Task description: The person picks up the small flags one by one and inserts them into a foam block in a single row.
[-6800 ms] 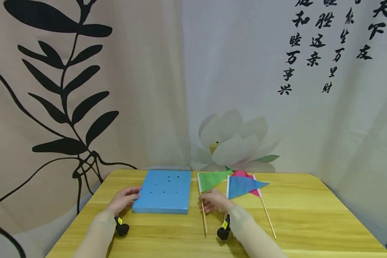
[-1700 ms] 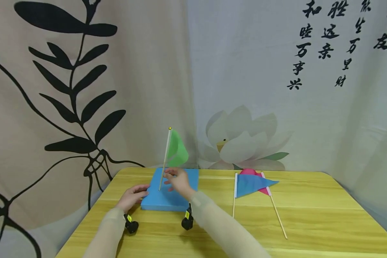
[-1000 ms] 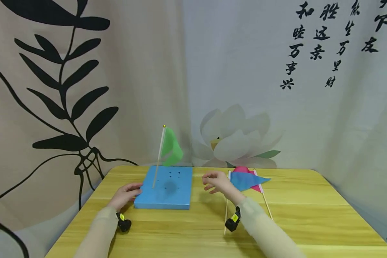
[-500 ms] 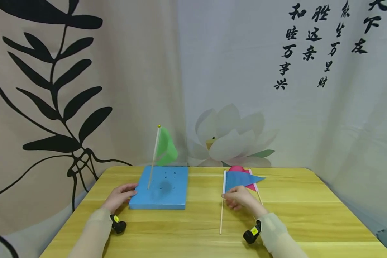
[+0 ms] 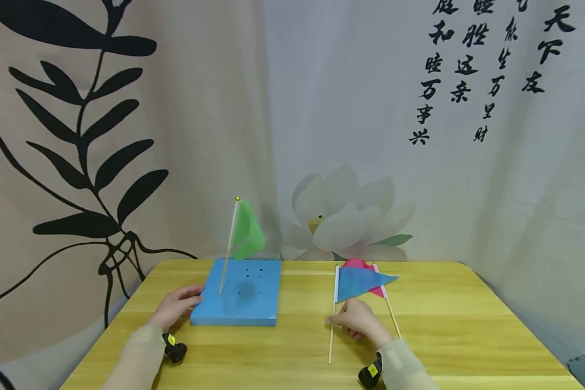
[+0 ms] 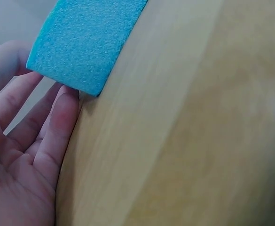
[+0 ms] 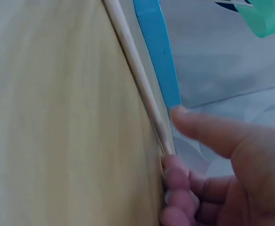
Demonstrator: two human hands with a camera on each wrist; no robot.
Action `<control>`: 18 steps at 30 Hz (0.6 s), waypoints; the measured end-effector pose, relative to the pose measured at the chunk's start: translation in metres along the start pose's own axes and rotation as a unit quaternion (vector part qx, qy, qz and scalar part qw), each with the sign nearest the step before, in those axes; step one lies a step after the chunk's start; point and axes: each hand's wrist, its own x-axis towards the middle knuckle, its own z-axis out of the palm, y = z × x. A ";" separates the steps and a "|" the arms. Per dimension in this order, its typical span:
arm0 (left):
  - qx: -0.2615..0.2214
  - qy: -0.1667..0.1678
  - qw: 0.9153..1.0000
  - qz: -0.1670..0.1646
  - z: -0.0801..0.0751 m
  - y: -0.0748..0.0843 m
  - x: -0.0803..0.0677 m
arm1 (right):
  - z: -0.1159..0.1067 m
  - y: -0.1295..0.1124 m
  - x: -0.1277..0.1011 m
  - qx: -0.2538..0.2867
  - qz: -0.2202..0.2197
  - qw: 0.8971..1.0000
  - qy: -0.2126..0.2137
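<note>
Fingers (image 7: pixel 175 176) on unmarked blue flag (image 5: pixel 358 283) stick.

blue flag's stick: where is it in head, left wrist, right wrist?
Head: the blue flag's stick lies right of centre on the table, the right hand on it.
Left wrist: not in it.
Right wrist: runs from top centre down to the fingers.
Shared landmark: the yellow wooden table.

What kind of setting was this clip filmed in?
Probably a staged indoor recording corner, not a workshop: a small wooden table sits against printed backdrop curtains showing leaves, a lotus and calligraphy, with only a blue foam block and small flags on it.
</note>
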 end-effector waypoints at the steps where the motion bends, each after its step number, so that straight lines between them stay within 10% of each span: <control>1: 0.001 0.003 1.000 -0.002 0.001 0.000 0.000 | 0.001 0.001 -0.001 -0.002 0.000 1.000 0.002; 18: 0.002 -0.005 1.000 0.001 0.002 0.000 0.001 | 0.004 0.004 -0.003 -0.031 -0.006 0.998 0.047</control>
